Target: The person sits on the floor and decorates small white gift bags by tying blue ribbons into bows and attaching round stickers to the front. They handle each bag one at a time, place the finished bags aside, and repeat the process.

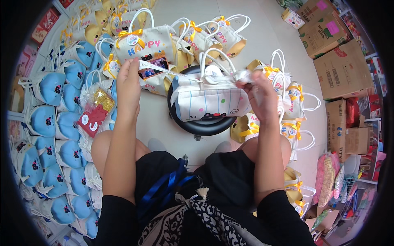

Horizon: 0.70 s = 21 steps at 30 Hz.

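Observation:
A white handled bag [211, 102] with thin blue stripes and coloured dots lies on a round black stool seat [193, 128] in front of me. A white ribbon [162, 69] stretches over its top, past the white loop handles [219, 54]. My left hand [130, 78] is closed on the ribbon's left end. On the right, my right hand [264, 92] pinches a whitish, partly see-through bundle [243, 76]; motion blurs it, and I cannot tell whether it is more ribbon. A round white tag [212, 71] shows between the handles.
White bags with yellow bows [143, 45] stand beyond the stool and at its right. Rows of blue-and-white bags [67, 125] fill the left side. A phone [158, 65] with a lit screen leans among the bags. Cardboard boxes [342, 71] line the right. Blue ribbons [164, 184] lie across my lap.

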Motion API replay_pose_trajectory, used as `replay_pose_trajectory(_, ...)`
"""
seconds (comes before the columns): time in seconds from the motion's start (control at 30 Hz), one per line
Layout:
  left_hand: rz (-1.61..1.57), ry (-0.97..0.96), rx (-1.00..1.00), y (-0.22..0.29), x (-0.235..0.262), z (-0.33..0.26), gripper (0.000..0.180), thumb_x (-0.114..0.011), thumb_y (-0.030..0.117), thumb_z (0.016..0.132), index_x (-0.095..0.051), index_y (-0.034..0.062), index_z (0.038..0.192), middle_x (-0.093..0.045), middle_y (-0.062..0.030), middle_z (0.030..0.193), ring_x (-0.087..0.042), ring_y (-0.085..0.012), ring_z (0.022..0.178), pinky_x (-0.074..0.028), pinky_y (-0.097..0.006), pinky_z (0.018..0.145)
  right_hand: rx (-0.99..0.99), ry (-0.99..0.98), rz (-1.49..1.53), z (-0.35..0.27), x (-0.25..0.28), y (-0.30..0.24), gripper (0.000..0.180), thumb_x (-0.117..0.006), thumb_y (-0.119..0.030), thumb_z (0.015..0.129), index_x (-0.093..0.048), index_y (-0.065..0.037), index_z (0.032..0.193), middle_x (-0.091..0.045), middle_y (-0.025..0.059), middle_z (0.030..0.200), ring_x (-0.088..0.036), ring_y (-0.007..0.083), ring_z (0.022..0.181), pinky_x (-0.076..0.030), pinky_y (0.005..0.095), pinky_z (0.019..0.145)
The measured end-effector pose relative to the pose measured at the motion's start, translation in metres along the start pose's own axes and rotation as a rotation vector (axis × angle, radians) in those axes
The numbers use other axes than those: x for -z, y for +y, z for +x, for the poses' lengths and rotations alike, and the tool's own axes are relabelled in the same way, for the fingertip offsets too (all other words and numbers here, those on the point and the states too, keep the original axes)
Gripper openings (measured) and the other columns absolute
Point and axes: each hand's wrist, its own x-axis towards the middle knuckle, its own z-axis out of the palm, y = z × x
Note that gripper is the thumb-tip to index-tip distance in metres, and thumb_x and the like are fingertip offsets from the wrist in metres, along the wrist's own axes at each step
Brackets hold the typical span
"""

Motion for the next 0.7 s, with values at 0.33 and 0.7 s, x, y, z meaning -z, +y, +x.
replay_pose_trajectory(0.33, 0.874, -0.223, -0.696, -0.011, -0.037, -0.026, 0.02, -0.066, 0.025, 0.09, -0.069, 0.0152, 0.106, -0.068, -0.0082, 0.107, -0.057, -0.0313, 0.112, -0.034, -0.048, 0.101, 0.206, 0.265, 0.096, 0.004, -0.026, -0.008, 0.035, -0.055, -0.021, 0.104, -0.05, 0.0, 0.132, -0.052, 0.0207, 0.143, -0.054, 0.0335, 0.13, -0.047, 0.043, 0.108)
replay_pose_trajectory(0.7, 0.788, -0.321, -0.534, -0.057, -0.075, -0.046, 0.022, -0.07, 0.027, 0.089, -0.069, 0.0169, 0.109, -0.071, -0.0003, 0.102, -0.062, -0.0219, 0.104, -0.032, -0.042, 0.102, 0.442, -0.025, -1.231, -0.012, -0.071, 0.042, 0.017, -0.071, -0.002, 0.085, -0.07, -0.002, 0.101, -0.07, 0.0129, 0.097, -0.065, 0.0288, 0.093, -0.052, 0.0376, 0.087)
